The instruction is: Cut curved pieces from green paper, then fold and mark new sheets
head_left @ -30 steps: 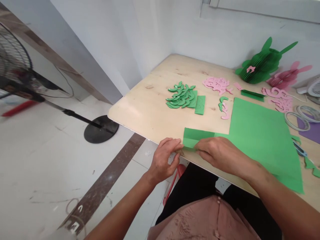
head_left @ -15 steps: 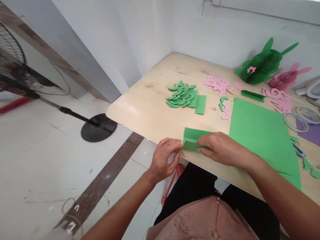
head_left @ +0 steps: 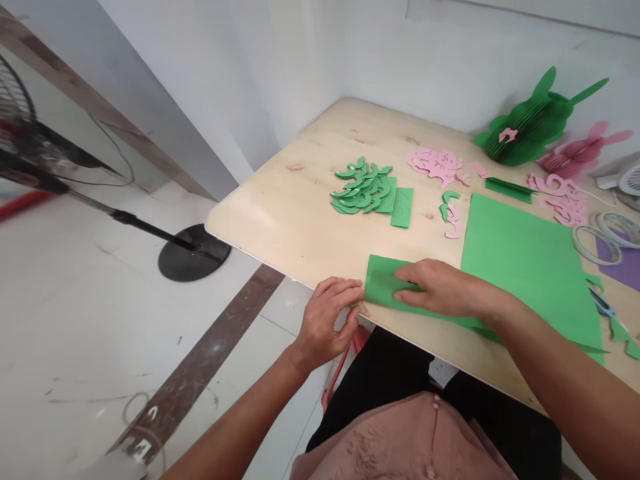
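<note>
A green paper sheet (head_left: 525, 267) lies on the wooden table (head_left: 300, 220), its near strip folded over along the front edge. My right hand (head_left: 440, 288) lies flat on the folded strip (head_left: 383, 280), fingers stretched out and pressing it down. My left hand (head_left: 327, 320) is at the table's front edge, fingers curled and pinching the left end of the strip.
Green cut-outs (head_left: 363, 190) and pink cut-outs (head_left: 436, 165) lie further back. A green paper animal (head_left: 535, 123) and a pink one (head_left: 577, 155) stand by the wall. Tape rolls (head_left: 595, 243) and scissors (head_left: 600, 303) lie at the right. A standing fan's base (head_left: 193, 252) is on the floor at left.
The raised near flap of the green sheet has been laid flat. My right hand has gone from pinching the fold to pressing flat on it. My left hand has stayed put.
</note>
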`<state>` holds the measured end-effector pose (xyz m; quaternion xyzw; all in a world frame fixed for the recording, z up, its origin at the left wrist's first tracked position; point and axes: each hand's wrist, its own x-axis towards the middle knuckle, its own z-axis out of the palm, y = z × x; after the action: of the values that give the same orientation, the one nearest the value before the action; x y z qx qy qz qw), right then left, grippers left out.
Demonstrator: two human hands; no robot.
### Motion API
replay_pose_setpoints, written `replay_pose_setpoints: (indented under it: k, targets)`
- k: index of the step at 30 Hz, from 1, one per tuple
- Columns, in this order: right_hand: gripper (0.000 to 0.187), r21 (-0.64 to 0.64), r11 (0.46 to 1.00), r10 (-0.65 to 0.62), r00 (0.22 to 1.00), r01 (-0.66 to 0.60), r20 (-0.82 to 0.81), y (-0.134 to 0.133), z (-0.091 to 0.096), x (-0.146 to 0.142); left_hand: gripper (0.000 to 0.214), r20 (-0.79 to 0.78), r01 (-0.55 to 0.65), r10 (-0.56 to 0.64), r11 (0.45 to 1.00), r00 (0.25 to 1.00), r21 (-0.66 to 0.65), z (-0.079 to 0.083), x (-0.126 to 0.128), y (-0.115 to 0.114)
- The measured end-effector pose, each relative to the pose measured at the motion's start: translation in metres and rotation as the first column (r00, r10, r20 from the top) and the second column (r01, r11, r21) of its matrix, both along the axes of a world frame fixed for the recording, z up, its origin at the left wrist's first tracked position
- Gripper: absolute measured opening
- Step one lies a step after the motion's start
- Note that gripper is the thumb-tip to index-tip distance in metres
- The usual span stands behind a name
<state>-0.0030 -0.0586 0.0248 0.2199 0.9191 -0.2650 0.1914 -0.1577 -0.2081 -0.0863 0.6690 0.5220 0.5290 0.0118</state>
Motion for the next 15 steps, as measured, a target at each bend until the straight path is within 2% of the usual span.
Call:
replay_pose_setpoints:
  k: [10, 15]
  targets:
    - [0.029, -0.066, 0.997, -0.042, 0.999, 0.043, 0.018, 0.0037, -0.002, -0.0015, 0.037, 0.007, 0.001, -0.001, 1.0, 1.0, -0.021, 0.0074, -0.0001, -0.0006]
    - [0.031, -0.064, 0.998, -0.023, 0.999, 0.025, 0.031, 0.0053, -0.0014, -0.0044, 0.034, 0.012, -0.053, 0.053, 0.999, 0.999, 0.009, 0.0068, 0.0056, -0.0076]
